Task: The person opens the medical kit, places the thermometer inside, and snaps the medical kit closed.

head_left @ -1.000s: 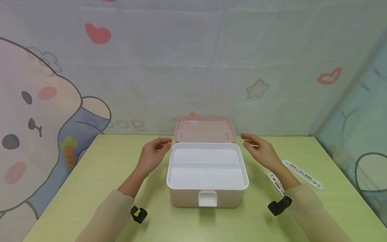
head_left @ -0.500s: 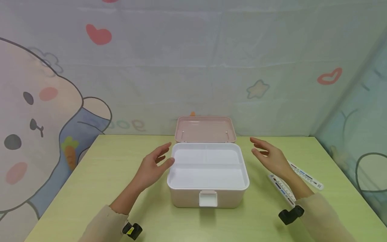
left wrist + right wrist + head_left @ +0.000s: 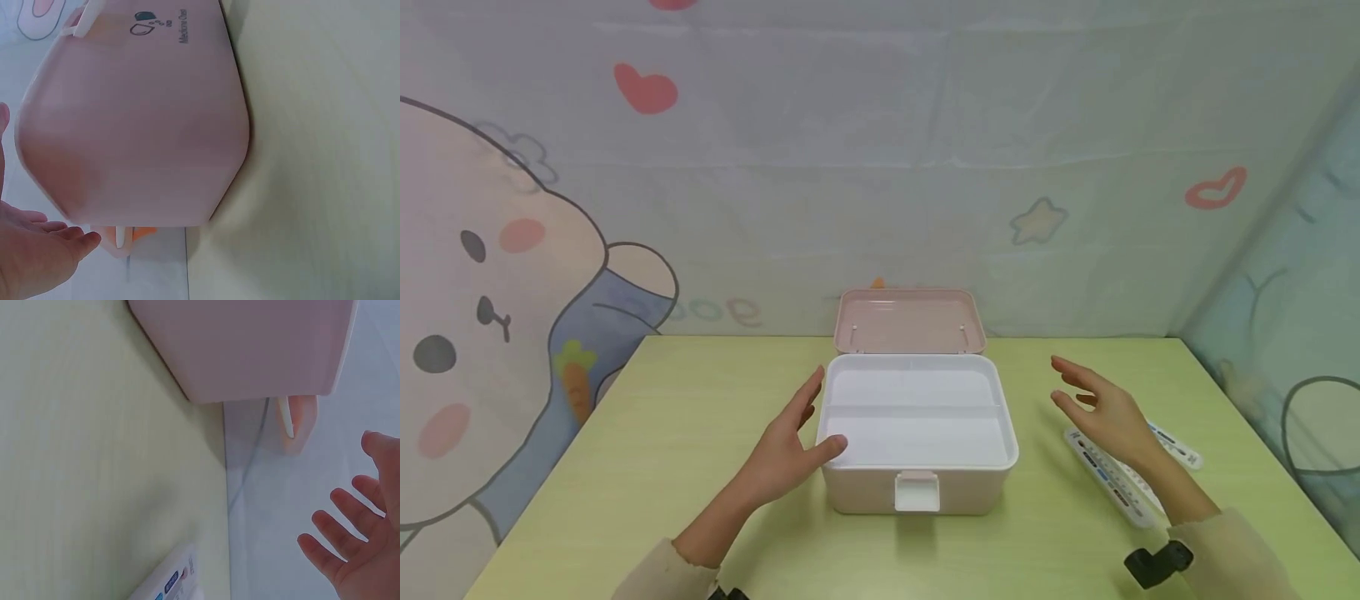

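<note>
A pink medicine box point(image 3: 962, 492) stands on the table with its lid point(image 3: 910, 323) folded back and a white divided tray point(image 3: 917, 440) inside. My left hand point(image 3: 782, 458) is at the box's left side, fingers extended and thumb over the front left corner; contact is unclear. In the left wrist view the box wall point(image 3: 137, 119) carries dark "Medicine Chest" lettering. To the right of the box, apart from it, my right hand point(image 3: 1112, 421) hovers with loosely bent fingers, holding nothing. Beneath it lie flat white thermometers point(image 3: 1108, 475), partly hidden by the hand and forearm.
A white front latch point(image 3: 917, 493) hangs down on the box. The light green table point(image 3: 700, 417) ends at a printed cloth backdrop point(image 3: 850, 167) just behind the lid. Another cloth point(image 3: 1300, 333) borders the right side.
My right hand has moved right and toward me, away from the box to above the thermometers. My left hand has come nearer me along the box's left side, its thumb spreading out.
</note>
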Motion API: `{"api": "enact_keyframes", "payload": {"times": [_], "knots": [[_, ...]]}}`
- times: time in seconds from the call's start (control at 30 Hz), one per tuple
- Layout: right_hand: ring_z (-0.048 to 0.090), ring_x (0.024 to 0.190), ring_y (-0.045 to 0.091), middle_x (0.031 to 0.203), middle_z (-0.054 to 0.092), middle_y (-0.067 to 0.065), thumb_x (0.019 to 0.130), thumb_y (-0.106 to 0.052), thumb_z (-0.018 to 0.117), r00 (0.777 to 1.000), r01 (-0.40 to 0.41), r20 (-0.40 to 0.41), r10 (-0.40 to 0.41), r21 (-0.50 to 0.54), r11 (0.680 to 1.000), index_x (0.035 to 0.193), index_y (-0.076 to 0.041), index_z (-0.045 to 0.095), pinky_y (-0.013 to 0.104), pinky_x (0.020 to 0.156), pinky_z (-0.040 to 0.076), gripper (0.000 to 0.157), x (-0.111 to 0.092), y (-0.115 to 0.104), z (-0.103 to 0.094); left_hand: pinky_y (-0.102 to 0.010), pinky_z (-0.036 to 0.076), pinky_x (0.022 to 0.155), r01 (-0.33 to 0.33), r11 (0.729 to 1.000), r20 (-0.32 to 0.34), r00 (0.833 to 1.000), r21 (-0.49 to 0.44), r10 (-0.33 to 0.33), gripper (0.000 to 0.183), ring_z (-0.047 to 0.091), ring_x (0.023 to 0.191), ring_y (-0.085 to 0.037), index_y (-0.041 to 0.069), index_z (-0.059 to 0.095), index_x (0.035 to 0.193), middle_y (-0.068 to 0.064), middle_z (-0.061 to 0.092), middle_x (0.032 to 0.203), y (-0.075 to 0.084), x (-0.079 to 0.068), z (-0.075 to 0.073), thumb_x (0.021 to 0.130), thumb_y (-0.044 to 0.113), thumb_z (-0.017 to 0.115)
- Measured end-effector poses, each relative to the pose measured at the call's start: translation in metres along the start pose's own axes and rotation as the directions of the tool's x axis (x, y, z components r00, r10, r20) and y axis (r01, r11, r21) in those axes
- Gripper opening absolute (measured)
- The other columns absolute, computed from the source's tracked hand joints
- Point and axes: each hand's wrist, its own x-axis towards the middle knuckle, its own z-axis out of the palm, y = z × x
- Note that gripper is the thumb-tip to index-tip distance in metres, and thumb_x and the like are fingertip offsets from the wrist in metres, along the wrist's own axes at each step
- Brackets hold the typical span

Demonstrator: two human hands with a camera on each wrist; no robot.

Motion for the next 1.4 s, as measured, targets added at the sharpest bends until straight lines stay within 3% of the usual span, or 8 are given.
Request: {"api": "enact_keyframes", "payload": {"times": [0.13,0.23,0.37,0.63,0.8,0.9,1.07,1.4], "knots": [[0.050,0.115,0.033,0.135,0.048,0.016,0.092,-0.025,0.057,1.000,-0.019,-0.025,0.018,-0.019,1.000,0.140,-0.009,0.040,0.044,0.086,0.046,0.053,-0.010,0.002,-0.003,-0.041,0.028,0.110,-0.012,1.000,0.006,1.000,-0.007,0.012,0.094,0.024,0.138,-0.025,0.025,0.011,0.149,-0.002,0.021,0.152,-0.002,-0.004,0.004,0.078,0.032,0.073],[0.051,0.113,0.031,0.132,0.050,0.016,0.091,-0.024,0.059,0.999,-0.031,-0.046,0.029,-0.028,0.999,0.139,-0.010,0.041,0.025,0.085,0.049,0.053,-0.018,0.004,-0.005,-0.038,0.026,0.111,-0.036,0.999,0.007,0.999,-0.014,0.036,0.097,0.023,0.139,-0.020,0.023,0.010,0.149,0.000,0.023,0.151,-0.004,-0.006,0.007,0.077,0.029,0.075],[0.052,0.110,0.029,0.129,0.053,0.016,0.089,-0.022,0.061,0.997,-0.032,-0.072,0.030,-0.031,0.999,0.138,-0.009,0.043,0.003,0.080,0.041,0.053,-0.028,0.006,-0.007,-0.035,0.026,0.111,-0.063,0.998,0.009,0.998,-0.030,0.064,0.099,0.024,0.138,-0.018,0.023,0.011,0.149,0.001,0.023,0.151,-0.005,-0.009,0.009,0.075,0.025,0.077],[0.044,0.103,-0.016,0.127,0.055,0.017,0.088,-0.022,0.063,0.996,-0.044,-0.081,0.040,-0.049,0.998,0.135,-0.003,0.045,0.000,0.078,0.040,0.053,-0.048,0.016,-0.007,-0.038,0.027,0.110,-0.067,0.997,-0.005,0.998,-0.043,0.067,0.107,0.029,0.136,-0.022,0.016,0.011,0.149,-0.005,0.026,0.150,-0.003,-0.011,0.012,0.068,0.012,0.081],[0.060,0.101,0.015,0.123,0.057,0.019,0.087,-0.021,0.065,0.996,-0.062,-0.075,0.057,-0.075,0.995,0.131,0.001,0.048,0.013,0.075,0.050,0.052,-0.057,0.020,-0.006,-0.044,0.027,0.109,-0.064,0.996,-0.004,0.998,-0.070,0.064,0.105,0.030,0.135,-0.027,0.010,0.011,0.149,-0.012,0.028,0.148,0.013,-0.015,0.010,0.069,0.006,0.080],[0.058,0.098,0.034,0.118,0.059,0.020,0.086,-0.022,0.065,0.994,-0.092,-0.071,0.086,-0.093,0.991,0.129,0.002,0.049,0.028,0.073,0.054,0.052,-0.062,0.020,-0.005,-0.043,0.027,0.109,-0.068,0.994,-0.006,0.998,-0.080,0.068,0.106,0.031,0.134,-0.025,0.015,0.011,0.149,-0.008,0.029,0.148,0.004,-0.013,0.012,0.069,0.010,0.081],[0.061,0.093,0.037,0.110,0.062,0.023,0.086,-0.023,0.065,0.990,-0.134,-0.068,0.127,-0.107,0.985,0.127,0.004,0.051,0.038,0.070,0.055,0.050,-0.068,0.022,-0.004,-0.040,0.030,0.109,-0.068,0.993,-0.006,0.998,-0.093,0.067,0.107,0.033,0.134,-0.021,0.024,0.012,0.149,-0.001,0.030,0.148,-0.009,-0.010,0.014,0.068,0.022,0.082],[0.066,0.082,0.034,0.100,0.066,0.021,0.081,-0.015,0.070,0.991,-0.116,-0.092,0.101,-0.180,0.977,0.116,0.006,0.058,0.036,0.063,0.056,0.043,-0.079,0.030,0.005,-0.037,0.033,0.107,-0.066,0.988,-0.013,0.998,-0.140,0.065,0.106,0.035,0.132,-0.019,0.022,0.012,0.149,-0.002,0.031,0.148,-0.009,-0.012,0.016,0.069,0.020,0.082]]}}
